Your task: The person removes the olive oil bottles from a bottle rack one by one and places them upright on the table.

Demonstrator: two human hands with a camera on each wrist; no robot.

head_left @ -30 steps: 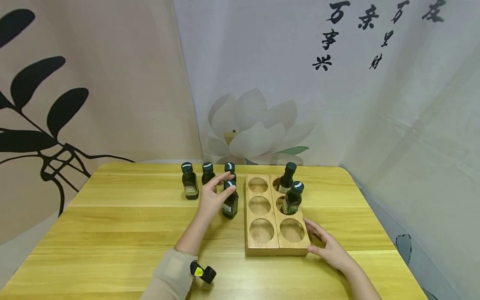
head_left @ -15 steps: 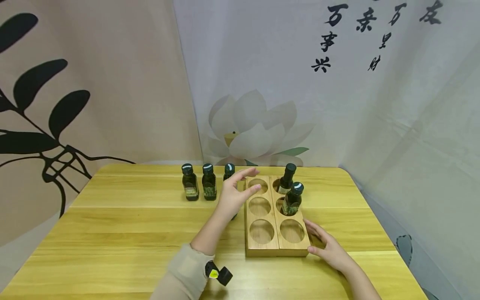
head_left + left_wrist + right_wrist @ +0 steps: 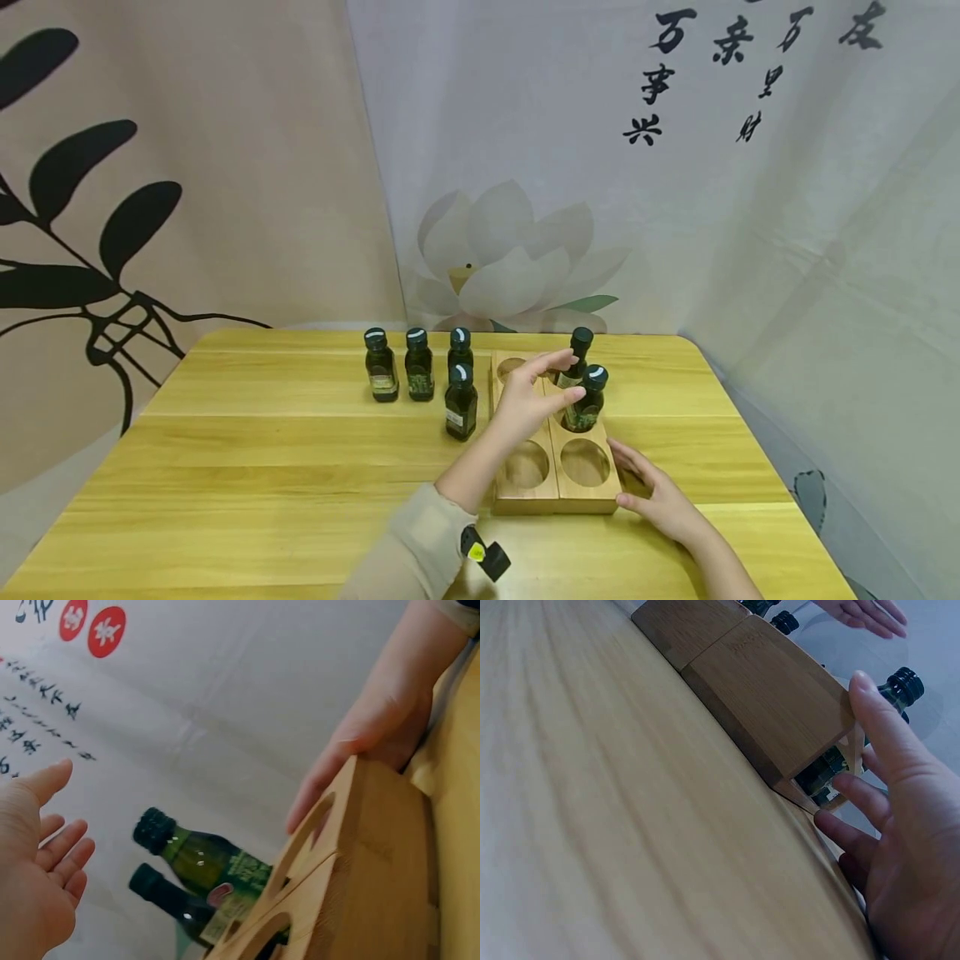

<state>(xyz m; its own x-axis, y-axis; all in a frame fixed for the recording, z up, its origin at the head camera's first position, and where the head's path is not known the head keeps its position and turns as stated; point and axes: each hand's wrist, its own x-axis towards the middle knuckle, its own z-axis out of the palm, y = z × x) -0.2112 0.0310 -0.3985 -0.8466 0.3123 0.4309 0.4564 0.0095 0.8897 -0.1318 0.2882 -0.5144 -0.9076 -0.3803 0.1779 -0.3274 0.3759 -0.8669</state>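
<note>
My left hand [image 3: 528, 400], thumb and fingers spread apart with nothing between them, reaches over the wooden bottle rack [image 3: 525, 500]. Its fingertips are close to two dark green bottles in the right-hand row: a slim-necked bottle [image 3: 581, 342] in the far hole and a squat bottle [image 3: 588, 408] in the middle one. In the left wrist view, the left hand [image 3: 37, 862] is apart from both caps. My right hand [image 3: 660, 500] rests against the rack's near right corner, thumb at the front and fingers extended along the side; a bottle shows through the rack's open side [image 3: 821, 776].
Several dark bottles stand left of the rack, the nearest bottle [image 3: 461, 404] beside its left edge and another bottle [image 3: 382, 367] farthest left. The front holes of the rack hold nothing. A printed cloth [image 3: 525, 167] hangs behind the wooden table [image 3: 225, 467].
My left hand has moved right, away from the bottles on the table and over the rack to the two bottles in it. The right hand has stayed at the rack's corner.
</note>
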